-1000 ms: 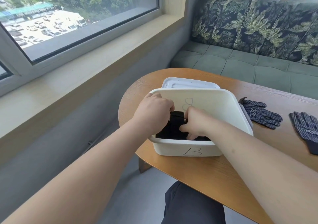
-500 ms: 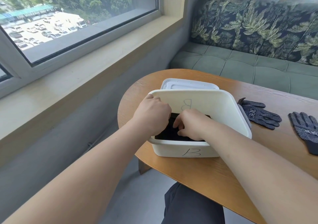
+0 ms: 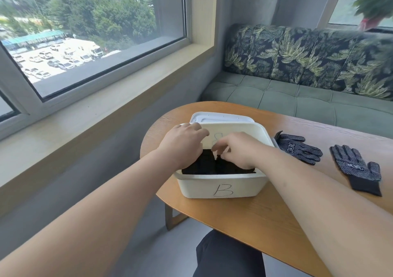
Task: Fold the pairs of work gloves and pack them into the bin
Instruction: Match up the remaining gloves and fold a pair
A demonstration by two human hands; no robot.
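Folded gloves (image 3: 212, 166) already lie in the bin (image 3: 221, 188), left hand (image 3: 182, 147) over them with a relaxed, spread grip, right hand (image 3: 238, 149) grip apparently pinching their fabric (blurred), while a near glove (image 3: 297, 148) and far glove (image 3: 357, 168) lie flat, unfolded, on the bench (image 3: 255, 217) beside it, so likely one pair left.

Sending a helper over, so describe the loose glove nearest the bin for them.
On the wooden table, look just right of the white bin marked B. That glove points its fingers right; the other glove lies farther right, cuff nearest you.
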